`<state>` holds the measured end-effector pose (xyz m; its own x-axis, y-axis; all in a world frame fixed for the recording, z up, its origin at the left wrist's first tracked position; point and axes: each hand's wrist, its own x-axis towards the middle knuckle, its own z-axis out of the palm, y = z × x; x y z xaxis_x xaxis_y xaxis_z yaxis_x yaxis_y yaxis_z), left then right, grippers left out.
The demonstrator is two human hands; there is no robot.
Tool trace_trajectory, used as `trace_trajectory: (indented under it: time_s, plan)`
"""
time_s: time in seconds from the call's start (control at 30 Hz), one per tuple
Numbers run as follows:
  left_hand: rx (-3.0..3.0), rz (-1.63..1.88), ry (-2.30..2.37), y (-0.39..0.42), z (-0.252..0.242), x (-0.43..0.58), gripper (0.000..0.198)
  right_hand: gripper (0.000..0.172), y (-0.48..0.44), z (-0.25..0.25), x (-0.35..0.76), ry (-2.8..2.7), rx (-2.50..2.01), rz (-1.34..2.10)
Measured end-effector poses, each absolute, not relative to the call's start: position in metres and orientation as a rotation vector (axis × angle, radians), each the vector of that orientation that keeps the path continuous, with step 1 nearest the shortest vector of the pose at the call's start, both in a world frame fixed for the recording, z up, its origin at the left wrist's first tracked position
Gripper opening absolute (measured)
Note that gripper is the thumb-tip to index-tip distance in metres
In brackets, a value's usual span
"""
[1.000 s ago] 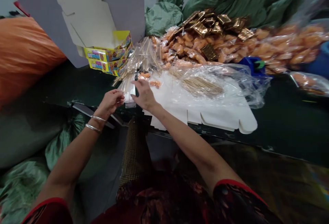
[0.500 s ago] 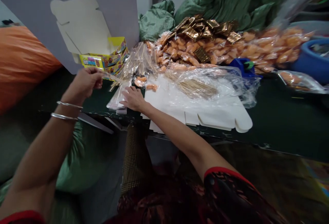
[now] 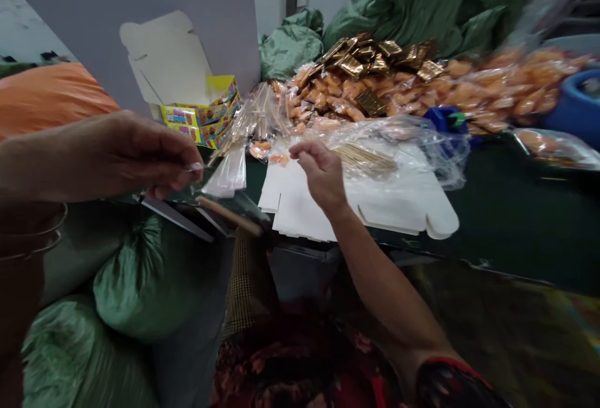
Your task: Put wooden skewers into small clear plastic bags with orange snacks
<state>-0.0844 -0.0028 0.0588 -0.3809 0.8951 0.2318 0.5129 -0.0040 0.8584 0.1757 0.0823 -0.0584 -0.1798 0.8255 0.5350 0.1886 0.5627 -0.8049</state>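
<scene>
My left hand (image 3: 154, 155) is raised at the left, fingers pinched on the edge of a clear plastic bag. A wooden stick (image 3: 229, 215) shows at this bag (image 3: 255, 205), which hangs off to the right over the table's front edge. My right hand (image 3: 321, 174) is over the white cardboard (image 3: 304, 208), its thumb and index finger a little apart with nothing visible between them. Small orange pieces (image 3: 280, 159) lie just left of its fingertips. Thin wooden sticks (image 3: 368, 161) lie in clear plastic to its right. Flat clear bags (image 3: 229, 174) lie between my hands.
An open yellow printed box (image 3: 199, 122) stands at the back left, beside bagged sticks (image 3: 262, 111). Behind are heaped orange packets (image 3: 344, 92) and gold foil packets (image 3: 370, 58). A blue tub (image 3: 574, 105) stands at the right. Green sacks (image 3: 145, 283) sit below the table.
My left hand has come closer, drawing the clear bag with the stick toward me. My right hand has left the flat bags and moved right over the cardboard. The view has shifted slightly.
</scene>
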Motion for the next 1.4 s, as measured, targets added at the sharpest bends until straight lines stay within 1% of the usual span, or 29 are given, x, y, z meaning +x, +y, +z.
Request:
trace_trajectory:
  time_s: [0.07,0.1,0.13,0.17,0.2,0.27,0.33,0.4,0.47,0.5,0.6,0.63,0.67,0.73,0.83,0.93,1.07,1.17,1.3,1.4]
  plan:
    - [1.395,1.322,1.825,-0.006,0.050,-0.065,0.034,0.024,0.037,-0.035,0.192,-1.649,-0.554,1.012]
    - [1.378,1.308,1.791,-0.007,0.049,-0.053,0.031,0.025,0.016,-0.028,0.194,-1.706,-0.456,1.147]
    - [1.371,1.283,1.758,-0.009,0.048,-0.040,0.027,0.031,-0.003,-0.025,0.194,-1.702,-0.415,1.221]
    - [1.378,1.225,1.723,-0.011,0.050,-0.026,0.022,0.030,-0.018,-0.026,0.192,-1.649,-0.421,1.289]
    - [1.402,1.096,1.681,-0.012,0.052,-0.013,0.016,0.023,-0.028,-0.030,0.189,-1.566,-0.457,1.366]
    - [1.468,0.691,1.563,-0.014,0.056,0.009,0.009,0.010,-0.040,-0.044,0.186,-1.367,-0.529,1.511]
    - [1.510,0.323,1.417,-0.013,0.056,0.026,0.010,0.009,-0.043,-0.059,0.189,-1.230,-0.556,1.603]
    - [1.580,0.180,1.309,-0.011,0.052,0.036,0.012,0.010,-0.045,-0.067,0.196,-1.184,-0.566,1.597]
    - [1.706,0.223,1.278,-0.011,0.045,0.042,0.011,0.010,-0.046,-0.070,0.202,-1.176,-0.606,1.552]
    - [1.796,0.309,1.302,-0.013,0.041,0.044,0.009,0.009,-0.047,-0.070,0.204,-1.177,-0.636,1.525]
    - [2.178,0.742,1.460,-0.026,0.030,0.049,0.005,0.010,-0.047,-0.072,0.207,-1.198,-0.758,1.400]
    - [2.332,0.829,1.479,-0.032,0.026,0.051,0.005,0.010,-0.046,-0.073,0.206,-1.210,-0.792,1.351]
    - [2.492,0.843,1.460,-0.038,0.022,0.053,0.008,0.010,-0.046,-0.075,0.206,-1.225,-0.813,1.313]
    - [2.761,0.717,1.345,-0.047,0.013,0.055,0.015,0.011,-0.046,-0.079,0.206,-1.265,-0.818,1.280]
    - [2.969,0.562,1.198,-0.051,0.001,0.057,0.020,0.012,-0.047,-0.080,0.207,-1.326,-0.769,1.284]
    - [3.055,0.502,1.142,-0.049,-0.007,0.055,0.019,0.015,-0.050,-0.078,0.209,-1.350,-0.748,1.294]
    - [3.198,0.450,1.121,-0.051,-0.016,0.054,0.022,0.014,-0.051,-0.080,0.210,-1.353,-0.781,1.321]
    - [3.244,0.508,1.174,-0.050,-0.024,0.058,0.021,0.014,-0.051,-0.082,0.208,-1.324,-0.792,1.346]
    - [3.117,0.797,1.448,-0.044,-0.019,0.056,0.018,0.010,-0.054,-0.078,0.208,-1.316,-0.849,1.326]
    - [2.626,1.207,1.880,-0.050,-0.004,0.029,0.009,0.010,-0.054,-0.078,0.211,-1.293,-0.896,1.287]
